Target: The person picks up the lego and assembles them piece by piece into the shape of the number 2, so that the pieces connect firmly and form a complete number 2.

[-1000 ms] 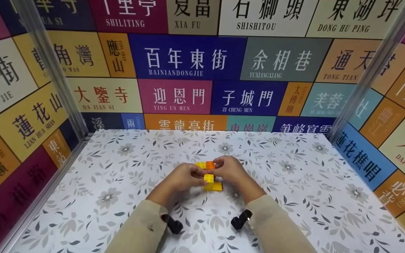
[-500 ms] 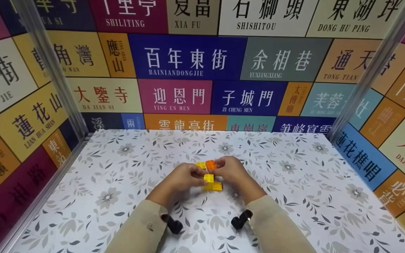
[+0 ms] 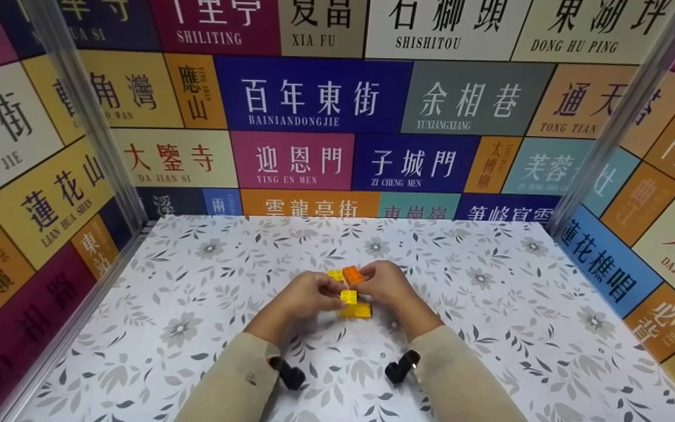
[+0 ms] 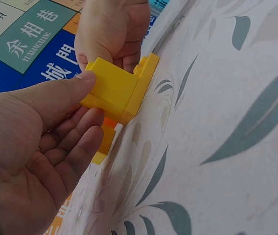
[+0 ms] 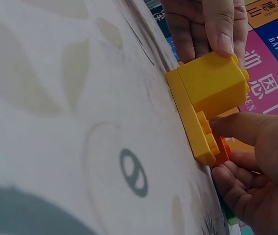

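Near the middle of the tabletop, my left hand (image 3: 311, 296) holds a tall yellow toy building brick (image 3: 348, 296) between thumb and fingers. In the right wrist view, that brick stands on a thin yellow piece (image 5: 190, 115) with studs, lying along the table. Opposite, my right hand (image 3: 385, 284) pinches an orange brick (image 3: 351, 274), which sits at a slant. Only part of the orange brick (image 5: 222, 151) shows in the right wrist view, behind the thin piece. A further yellow brick (image 3: 334, 274) shows beyond my left fingertips; whether it joins the others is hidden.
A white cloth with grey leaves and flowers covers the table (image 3: 214, 357). Colourful panels with printed characters (image 3: 314, 97) stand behind it and at both sides. Clear posts (image 3: 601, 135) rise at the back corners. A black strap (image 3: 287, 374) hangs from each sleeve cuff.
The orange brick has turned slightly in my right fingers and now lies more at a slant. My left hand and the yellow bricks look almost unmoved.
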`<act>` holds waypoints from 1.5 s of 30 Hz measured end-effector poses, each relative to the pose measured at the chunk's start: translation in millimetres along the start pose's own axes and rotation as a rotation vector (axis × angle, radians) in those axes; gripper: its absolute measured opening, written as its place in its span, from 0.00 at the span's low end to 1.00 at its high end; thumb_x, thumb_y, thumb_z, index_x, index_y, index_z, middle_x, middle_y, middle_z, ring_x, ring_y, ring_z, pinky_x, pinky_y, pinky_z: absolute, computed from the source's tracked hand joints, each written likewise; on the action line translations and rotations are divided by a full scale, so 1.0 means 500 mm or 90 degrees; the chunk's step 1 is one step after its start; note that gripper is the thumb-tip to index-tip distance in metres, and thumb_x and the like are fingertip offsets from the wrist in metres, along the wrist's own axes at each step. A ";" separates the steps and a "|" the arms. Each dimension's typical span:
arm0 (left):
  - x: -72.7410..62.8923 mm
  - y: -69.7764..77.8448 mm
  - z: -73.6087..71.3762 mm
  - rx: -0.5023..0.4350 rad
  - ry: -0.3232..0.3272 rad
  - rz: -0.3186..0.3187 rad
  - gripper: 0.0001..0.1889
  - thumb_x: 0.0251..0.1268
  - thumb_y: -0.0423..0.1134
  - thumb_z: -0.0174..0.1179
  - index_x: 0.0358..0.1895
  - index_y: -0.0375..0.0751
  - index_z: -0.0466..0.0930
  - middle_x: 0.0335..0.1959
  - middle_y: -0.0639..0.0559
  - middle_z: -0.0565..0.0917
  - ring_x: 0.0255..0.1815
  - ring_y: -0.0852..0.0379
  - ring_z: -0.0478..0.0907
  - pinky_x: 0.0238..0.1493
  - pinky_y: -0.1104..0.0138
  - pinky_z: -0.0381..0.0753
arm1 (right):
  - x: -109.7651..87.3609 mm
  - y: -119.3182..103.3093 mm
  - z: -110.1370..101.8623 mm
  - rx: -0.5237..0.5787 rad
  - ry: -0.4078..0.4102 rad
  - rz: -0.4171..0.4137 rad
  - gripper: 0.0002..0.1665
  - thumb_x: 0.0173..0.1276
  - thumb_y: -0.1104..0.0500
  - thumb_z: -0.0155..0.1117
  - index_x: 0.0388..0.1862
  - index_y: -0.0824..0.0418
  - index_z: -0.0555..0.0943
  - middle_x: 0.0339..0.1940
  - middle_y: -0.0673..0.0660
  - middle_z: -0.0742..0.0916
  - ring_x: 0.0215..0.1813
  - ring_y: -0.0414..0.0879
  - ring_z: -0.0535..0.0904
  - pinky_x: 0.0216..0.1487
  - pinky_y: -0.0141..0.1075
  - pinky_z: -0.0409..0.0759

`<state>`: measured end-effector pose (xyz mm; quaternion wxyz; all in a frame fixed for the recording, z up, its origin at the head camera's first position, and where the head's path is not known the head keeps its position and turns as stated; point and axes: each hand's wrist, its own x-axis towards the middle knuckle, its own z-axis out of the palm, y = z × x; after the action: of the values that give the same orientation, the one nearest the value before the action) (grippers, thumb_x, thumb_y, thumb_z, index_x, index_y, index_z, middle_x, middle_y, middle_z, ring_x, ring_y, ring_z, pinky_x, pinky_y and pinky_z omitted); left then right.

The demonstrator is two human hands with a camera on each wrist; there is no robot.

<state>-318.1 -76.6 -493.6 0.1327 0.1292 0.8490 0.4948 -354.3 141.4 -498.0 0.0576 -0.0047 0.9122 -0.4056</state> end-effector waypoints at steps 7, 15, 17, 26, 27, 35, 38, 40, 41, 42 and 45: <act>0.001 0.001 0.001 -0.002 -0.002 -0.010 0.11 0.61 0.39 0.79 0.46 0.54 0.92 0.41 0.55 0.90 0.44 0.56 0.84 0.54 0.62 0.84 | -0.007 -0.006 -0.016 0.041 -0.003 0.030 0.26 0.60 0.56 0.81 0.57 0.60 0.88 0.49 0.56 0.91 0.50 0.49 0.86 0.57 0.42 0.86; 0.001 0.005 0.001 0.016 0.001 -0.032 0.10 0.61 0.42 0.79 0.44 0.59 0.92 0.41 0.58 0.90 0.46 0.56 0.85 0.58 0.59 0.83 | -0.033 -0.022 -0.046 0.070 -0.002 -0.037 0.26 0.64 0.55 0.77 0.62 0.55 0.87 0.56 0.55 0.91 0.58 0.50 0.86 0.64 0.45 0.85; 0.000 0.006 0.001 0.004 -0.001 -0.045 0.10 0.61 0.41 0.79 0.43 0.59 0.92 0.42 0.58 0.90 0.47 0.55 0.85 0.59 0.58 0.82 | -0.040 -0.023 -0.054 0.062 -0.004 -0.062 0.25 0.65 0.56 0.74 0.63 0.55 0.87 0.56 0.55 0.91 0.58 0.50 0.86 0.64 0.46 0.85; 0.003 0.006 0.001 -0.013 -0.009 -0.063 0.13 0.60 0.41 0.80 0.46 0.60 0.92 0.43 0.56 0.90 0.49 0.54 0.84 0.60 0.57 0.82 | -0.067 -0.019 -0.089 0.091 -0.045 -0.142 0.25 0.67 0.58 0.73 0.63 0.56 0.87 0.58 0.56 0.91 0.58 0.50 0.87 0.63 0.45 0.87; 0.003 0.006 0.001 -0.009 -0.009 -0.060 0.13 0.60 0.42 0.80 0.46 0.59 0.92 0.43 0.57 0.90 0.49 0.54 0.85 0.60 0.57 0.82 | -0.070 -0.019 -0.092 0.098 -0.053 -0.150 0.24 0.67 0.59 0.73 0.63 0.56 0.87 0.58 0.56 0.91 0.57 0.49 0.87 0.62 0.44 0.87; 0.001 0.005 -0.001 -0.019 -0.009 -0.064 0.14 0.59 0.40 0.80 0.47 0.56 0.91 0.44 0.55 0.90 0.50 0.53 0.84 0.63 0.56 0.81 | -0.090 -0.018 -0.109 0.116 -0.088 -0.200 0.24 0.64 0.62 0.72 0.61 0.60 0.88 0.55 0.59 0.91 0.51 0.47 0.87 0.55 0.37 0.87; 0.001 0.005 0.001 -0.023 -0.007 -0.060 0.14 0.59 0.40 0.80 0.47 0.55 0.91 0.44 0.55 0.90 0.49 0.53 0.84 0.62 0.56 0.82 | -0.092 -0.015 -0.110 0.114 -0.101 -0.209 0.24 0.65 0.62 0.72 0.61 0.61 0.88 0.54 0.60 0.91 0.50 0.46 0.88 0.54 0.35 0.87; 0.000 0.003 0.002 -0.018 -0.001 -0.044 0.14 0.59 0.40 0.80 0.48 0.53 0.91 0.43 0.54 0.90 0.48 0.54 0.85 0.61 0.57 0.83 | -0.092 -0.012 -0.110 0.114 -0.110 -0.213 0.24 0.65 0.62 0.72 0.61 0.61 0.88 0.53 0.60 0.91 0.50 0.46 0.88 0.53 0.34 0.86; 0.000 0.002 0.003 -0.014 0.002 -0.037 0.14 0.59 0.40 0.80 0.48 0.52 0.91 0.43 0.54 0.90 0.47 0.54 0.85 0.60 0.58 0.83 | -0.092 -0.011 -0.110 0.113 -0.115 -0.216 0.24 0.64 0.62 0.72 0.61 0.62 0.88 0.53 0.60 0.92 0.50 0.46 0.88 0.54 0.34 0.86; 0.000 0.002 0.004 -0.013 0.005 -0.032 0.14 0.60 0.40 0.80 0.48 0.50 0.91 0.43 0.54 0.90 0.47 0.55 0.85 0.59 0.58 0.84 | -0.092 -0.009 -0.110 0.112 -0.119 -0.219 0.24 0.64 0.63 0.72 0.60 0.62 0.88 0.53 0.60 0.92 0.50 0.46 0.87 0.54 0.33 0.86; 0.001 0.002 0.006 -0.013 0.009 -0.027 0.13 0.60 0.40 0.80 0.47 0.49 0.91 0.42 0.54 0.90 0.46 0.55 0.85 0.59 0.59 0.84 | -0.092 -0.003 -0.106 0.104 -0.134 -0.231 0.24 0.63 0.63 0.72 0.60 0.62 0.88 0.52 0.61 0.92 0.50 0.46 0.87 0.54 0.33 0.85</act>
<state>-317.6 -73.7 -494.3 0.1385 0.1062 0.8474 0.5015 -314.3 182.0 -456.8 0.0789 -0.2067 0.8494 -0.4791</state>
